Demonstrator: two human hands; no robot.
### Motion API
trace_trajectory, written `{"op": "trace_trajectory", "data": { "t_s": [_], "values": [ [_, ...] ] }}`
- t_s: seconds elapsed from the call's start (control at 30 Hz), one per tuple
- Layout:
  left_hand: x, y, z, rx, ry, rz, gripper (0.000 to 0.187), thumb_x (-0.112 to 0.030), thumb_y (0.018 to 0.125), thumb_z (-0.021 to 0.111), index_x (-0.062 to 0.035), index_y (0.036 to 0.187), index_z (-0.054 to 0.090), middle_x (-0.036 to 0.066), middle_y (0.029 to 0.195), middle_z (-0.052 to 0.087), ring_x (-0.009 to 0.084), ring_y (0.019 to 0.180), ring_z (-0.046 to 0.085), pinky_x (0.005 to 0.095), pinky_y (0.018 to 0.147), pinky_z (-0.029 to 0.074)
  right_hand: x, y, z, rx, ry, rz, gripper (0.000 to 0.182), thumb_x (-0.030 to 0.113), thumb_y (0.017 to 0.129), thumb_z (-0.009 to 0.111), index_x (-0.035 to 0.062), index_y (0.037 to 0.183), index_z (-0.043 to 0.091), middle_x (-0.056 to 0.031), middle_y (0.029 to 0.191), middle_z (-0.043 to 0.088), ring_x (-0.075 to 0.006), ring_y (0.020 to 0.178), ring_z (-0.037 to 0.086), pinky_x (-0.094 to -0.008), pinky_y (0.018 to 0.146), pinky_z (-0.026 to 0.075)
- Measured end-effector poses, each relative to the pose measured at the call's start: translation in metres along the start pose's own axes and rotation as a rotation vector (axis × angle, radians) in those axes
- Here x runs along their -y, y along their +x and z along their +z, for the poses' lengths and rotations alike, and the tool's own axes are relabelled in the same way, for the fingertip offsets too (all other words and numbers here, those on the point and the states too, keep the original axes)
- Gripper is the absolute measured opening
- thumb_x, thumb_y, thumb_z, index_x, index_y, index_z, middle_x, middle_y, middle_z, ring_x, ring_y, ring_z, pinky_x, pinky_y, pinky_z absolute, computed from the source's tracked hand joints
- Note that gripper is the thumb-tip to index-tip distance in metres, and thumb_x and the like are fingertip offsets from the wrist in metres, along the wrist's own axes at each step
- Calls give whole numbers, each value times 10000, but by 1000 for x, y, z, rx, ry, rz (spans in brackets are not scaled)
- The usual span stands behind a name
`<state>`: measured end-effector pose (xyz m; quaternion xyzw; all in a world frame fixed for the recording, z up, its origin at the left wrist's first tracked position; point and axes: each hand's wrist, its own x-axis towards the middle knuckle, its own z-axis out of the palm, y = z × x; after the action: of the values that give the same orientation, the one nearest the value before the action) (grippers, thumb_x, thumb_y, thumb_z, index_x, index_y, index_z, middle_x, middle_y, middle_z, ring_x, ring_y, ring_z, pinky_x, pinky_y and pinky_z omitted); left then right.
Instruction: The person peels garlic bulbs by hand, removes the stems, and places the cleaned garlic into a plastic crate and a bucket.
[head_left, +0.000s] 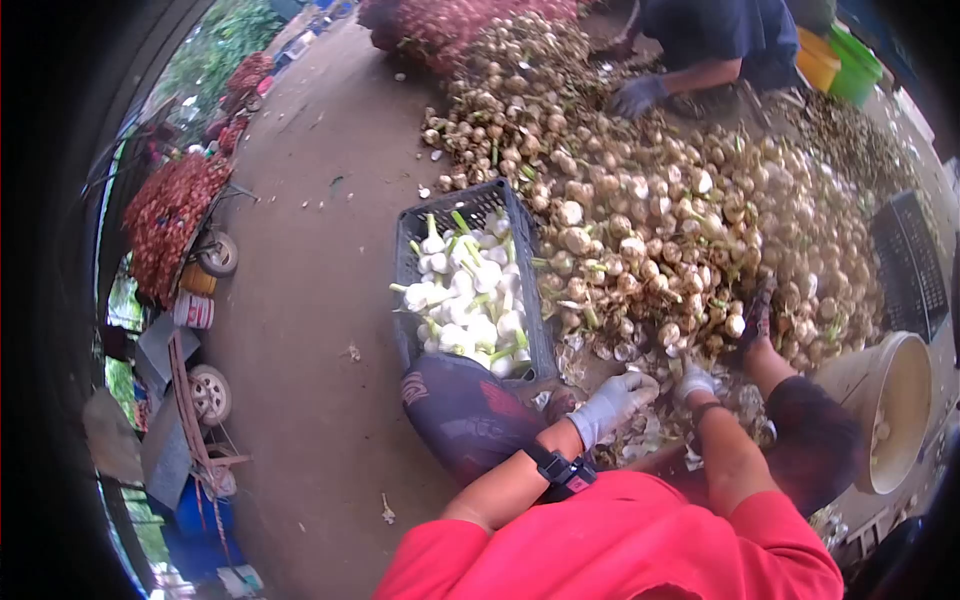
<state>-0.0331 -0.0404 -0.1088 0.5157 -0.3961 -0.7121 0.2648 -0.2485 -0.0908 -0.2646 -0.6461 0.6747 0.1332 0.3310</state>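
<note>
My left hand point(617, 402), in a pale grey glove, is closed with its fingertips together above the litter of skins. Whether a bulb or only dirty glove tips show at its end is hard to tell. My right hand point(697, 382), also gloved, is closed just to the right, at the near edge of the garlic heap point(640, 240); what it grips is hidden. Dry peeled skins point(640, 440) lie beneath both hands. Left of the heap, a black plastic crate point(541, 300) holds clean white garlic bulbs point(465, 300) with trimmed green stems.
A white bucket point(908, 410) stands tilted by my right knee. Behind it is a dark crate point(908, 255). Across the heap, a co-worker's gloved hand point(638, 95) touches the garlic. Red net sacks point(178, 220) and carts line the left; a green tub point(853, 65) is at the back right.
</note>
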Motion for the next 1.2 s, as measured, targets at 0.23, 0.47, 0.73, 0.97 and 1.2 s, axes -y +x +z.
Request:
{"op": "trace_trajectory", "data": {
  "t_s": [0.23, 0.47, 0.73, 0.97, 1.2],
  "values": [
    [-14, -15, -2, -111, -220, -101, 680, -479, 797, 650, -48, 1278, 441, 92, 1111, 551, 141, 910, 587, 242, 760, 479, 81, -111, -75, -27, 1031, -488, 710, 172, 700, 729, 42, 1324, 418, -216, 1255, 506, -338, 1181, 497, -363, 961, 425],
    [-53, -49, 11, -153, -48, 453, 629, -180, 726, 732, -51, 1246, 403, 99, 1087, 511, 191, 983, 539, 340, 846, 484, 93, -199, -139, -332, 1443, -414, 695, 143, 748, 689, 48, 1352, 359, -68, 1107, 500, -74, 700, 493, -211, 503, 414],
    [-79, -86, 17, -295, 927, 1071, 792, -249, 565, 808, -73, 1228, 413, 158, 1151, 462, 355, 1020, 510, 457, 858, 433, 95, -218, -133, 22, 1389, -382, 298, 370, 838, 626, 101, 750, 534, 59, 564, 451, -51, 458, 391, -218, 417, 272],
    [-75, -90, 12, -290, 1108, 1167, 748, -261, 571, 782, -93, 1210, 432, 140, 1118, 471, 335, 1000, 513, 460, 868, 427, 101, -230, -131, 58, 1437, -344, 350, 448, 849, 606, 102, 820, 565, 60, 602, 481, -33, 493, 388, -197, 435, 251],
    [-61, -84, 7, -253, 994, 1072, 767, -203, 560, 786, -67, 1217, 414, 154, 1099, 483, 355, 1008, 502, 438, 880, 424, 97, -230, -137, 96, 1257, -368, 134, 159, 914, 516, 47, 896, 588, 34, 670, 537, -61, 554, 457, -219, 482, 348]
  ]
}}
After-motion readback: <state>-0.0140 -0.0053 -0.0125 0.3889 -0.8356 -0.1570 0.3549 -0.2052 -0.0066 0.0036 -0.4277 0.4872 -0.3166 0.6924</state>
